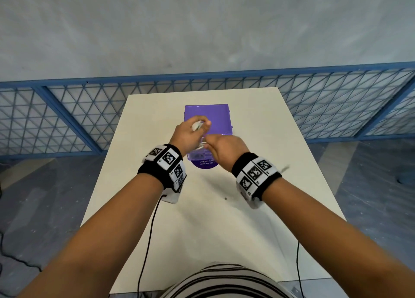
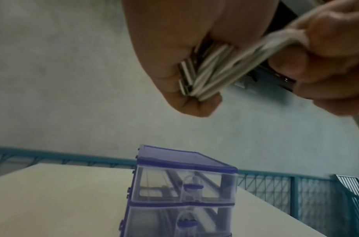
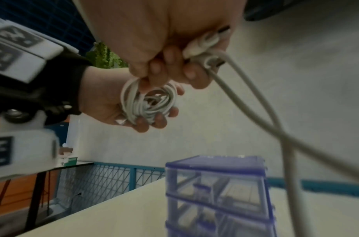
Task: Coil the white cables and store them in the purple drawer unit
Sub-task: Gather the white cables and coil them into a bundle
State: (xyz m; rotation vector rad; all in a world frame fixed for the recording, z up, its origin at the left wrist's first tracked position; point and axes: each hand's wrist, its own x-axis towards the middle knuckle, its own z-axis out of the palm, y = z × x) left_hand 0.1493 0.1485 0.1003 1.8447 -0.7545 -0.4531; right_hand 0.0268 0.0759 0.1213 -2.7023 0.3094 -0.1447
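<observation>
Both hands grip white cable: my left hand (image 1: 188, 133) a wound coil (image 3: 149, 102), my right hand (image 1: 224, 148) two loose strands (image 3: 255, 112). One purple drawer unit (image 1: 207, 120) below them, clear-fronted drawers closed.

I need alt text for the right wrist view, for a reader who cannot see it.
The left hand holds a coiled white cable, while the right hand pinches the loose cable end that hangs down in a loop. Below them a purple drawer unit stands on a white table, its drawers closed.

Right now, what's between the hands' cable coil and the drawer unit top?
Nothing: in the right wrist view the white cable coil hangs above the purple drawer unit, with only wall behind the gap.
</observation>
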